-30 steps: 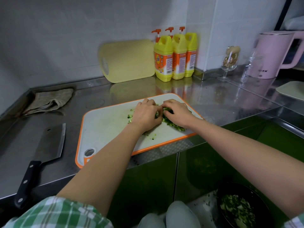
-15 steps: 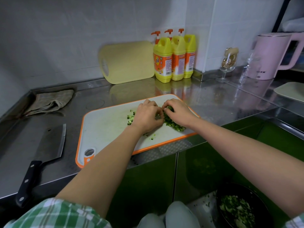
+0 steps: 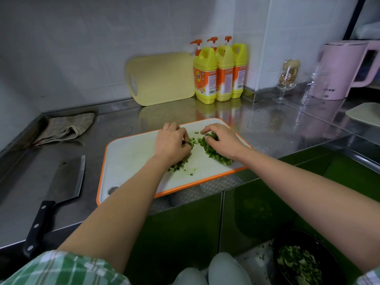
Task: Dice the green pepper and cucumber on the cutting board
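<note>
Stainless steel counter (image 3: 277, 130) carries your orange-rimmed white cutting board (image 3: 131, 159), set at an angle near the front edge. Both of your hands are on the board's far half.

Your left hand (image 3: 171, 144) lies palm down with the fingers bent, their tips among a small scatter of diced pieces (image 3: 178, 166). I cannot tell whether it has hold of any. Your right hand (image 3: 223, 139) arches over the main pile of diced green vegetable (image 3: 216, 154) with loosely curved fingers and the forefinger stretched out; it rests on the pile and grips nothing that I can see. Pepper and cucumber cannot be told apart in the dice.

Your cleaver (image 3: 63, 179) lies flat on the counter left of the board, apart from it, black handle toward you. A crumpled cloth (image 3: 65, 128) sits in the far left corner.

Against the wall lean a yellow cutting board (image 3: 162, 79) and, just beside it, three yellow detergent bottles (image 3: 218, 77). A pink kettle (image 3: 341, 70) stands far right. A black bowl (image 3: 329, 258) holding diced greens sits below counter level at lower right.
</note>
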The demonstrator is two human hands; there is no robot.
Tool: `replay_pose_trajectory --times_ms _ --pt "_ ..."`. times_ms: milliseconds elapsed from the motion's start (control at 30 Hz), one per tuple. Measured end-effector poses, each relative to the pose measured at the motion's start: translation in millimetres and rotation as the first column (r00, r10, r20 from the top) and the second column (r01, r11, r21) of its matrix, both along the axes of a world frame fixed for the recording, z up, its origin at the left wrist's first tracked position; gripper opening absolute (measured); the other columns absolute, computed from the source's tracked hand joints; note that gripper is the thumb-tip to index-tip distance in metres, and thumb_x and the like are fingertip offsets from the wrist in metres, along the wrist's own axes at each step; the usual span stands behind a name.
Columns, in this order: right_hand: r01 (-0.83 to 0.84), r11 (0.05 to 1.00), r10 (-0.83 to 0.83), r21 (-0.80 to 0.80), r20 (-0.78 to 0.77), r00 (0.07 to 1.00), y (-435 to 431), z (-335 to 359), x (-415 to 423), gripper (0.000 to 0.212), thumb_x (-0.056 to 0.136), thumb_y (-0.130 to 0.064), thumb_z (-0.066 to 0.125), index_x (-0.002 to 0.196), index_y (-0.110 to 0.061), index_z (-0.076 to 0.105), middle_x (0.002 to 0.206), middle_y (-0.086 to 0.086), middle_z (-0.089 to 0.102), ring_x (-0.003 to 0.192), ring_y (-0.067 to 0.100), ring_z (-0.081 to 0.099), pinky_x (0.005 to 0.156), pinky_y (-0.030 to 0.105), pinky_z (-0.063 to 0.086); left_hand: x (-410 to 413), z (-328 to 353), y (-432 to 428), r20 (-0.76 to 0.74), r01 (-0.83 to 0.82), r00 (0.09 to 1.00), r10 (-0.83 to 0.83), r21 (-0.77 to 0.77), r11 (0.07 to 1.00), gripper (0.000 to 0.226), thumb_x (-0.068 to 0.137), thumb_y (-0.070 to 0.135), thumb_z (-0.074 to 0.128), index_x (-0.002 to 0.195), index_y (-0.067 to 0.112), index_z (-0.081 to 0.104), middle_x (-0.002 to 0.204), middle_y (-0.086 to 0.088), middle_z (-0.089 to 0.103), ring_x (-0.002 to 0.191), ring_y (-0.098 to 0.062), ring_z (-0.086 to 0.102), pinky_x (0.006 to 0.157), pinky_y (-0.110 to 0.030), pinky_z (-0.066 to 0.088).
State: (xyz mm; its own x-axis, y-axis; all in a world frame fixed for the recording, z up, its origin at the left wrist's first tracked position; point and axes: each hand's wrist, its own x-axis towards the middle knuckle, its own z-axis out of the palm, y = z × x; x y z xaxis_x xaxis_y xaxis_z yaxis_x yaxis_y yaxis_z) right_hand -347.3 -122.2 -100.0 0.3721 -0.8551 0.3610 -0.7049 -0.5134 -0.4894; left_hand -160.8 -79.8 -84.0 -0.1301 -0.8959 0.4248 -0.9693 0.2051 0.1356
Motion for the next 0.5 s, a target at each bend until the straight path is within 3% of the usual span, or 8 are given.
replay_pose_trajectory --times_ms 133,267,367,500 --pt "0.046 0.999 -0.046 -0.005 -0.218 0.975 1 1 8 0.037 0.096 -0.029 0.053 0.131 -0.023 0.06 0.138 0.0 0.056 0.131 0.025 0.044 0.104 0.043 0.035 -22 1 -9 0.016 0.063 0.998 -0.063 0.03 0.998 0.031 0.087 0.03 0.061 0.116 0.018 0.065 0.114 -0.005 0.065 0.111 -0.028 0.05 0.09 -0.037 0.041" --pt "0.085 0.996 -0.084 -0.003 -0.149 0.985 0 1 3 0.026 0.093 -0.03 0.057 0.114 -0.021 0.069 0.122 -0.001 0.066 0.119 0.023 0.053 0.1 0.045 0.04 -23 -2 -15 0.128 -0.033 0.991 0.028 0.037 0.999 0.023 0.092 0.03 0.056 0.108 0.021 0.07 0.108 -0.004 0.067 0.108 -0.027 0.051 0.082 -0.035 0.04" --pt "0.065 0.998 -0.065 0.012 -0.047 0.997 -2 2 4 0.027 0.094 -0.029 0.055 0.117 -0.02 0.067 0.127 0.0 0.063 0.123 0.022 0.052 0.102 0.048 0.039 -14 -1 -15 0.109 -0.068 0.992 0.069 -0.008 0.998 0.019 0.088 0.024 0.055 0.098 0.019 0.07 0.104 -0.005 0.067 0.104 -0.027 0.05 0.077 -0.034 0.038" --pt "0.057 0.998 -0.053 0.027 -0.136 0.989 -7 5 10 0.026 0.093 -0.022 0.053 0.114 -0.021 0.069 0.123 -0.001 0.066 0.119 0.022 0.054 0.1 0.046 0.04 -15 -1 -20 0.048 -0.001 0.999 0.0 0.025 1.0 0.027 0.086 0.038 0.062 0.109 0.024 0.068 0.111 -0.004 0.062 0.111 -0.026 0.047 0.084 -0.034 0.038"
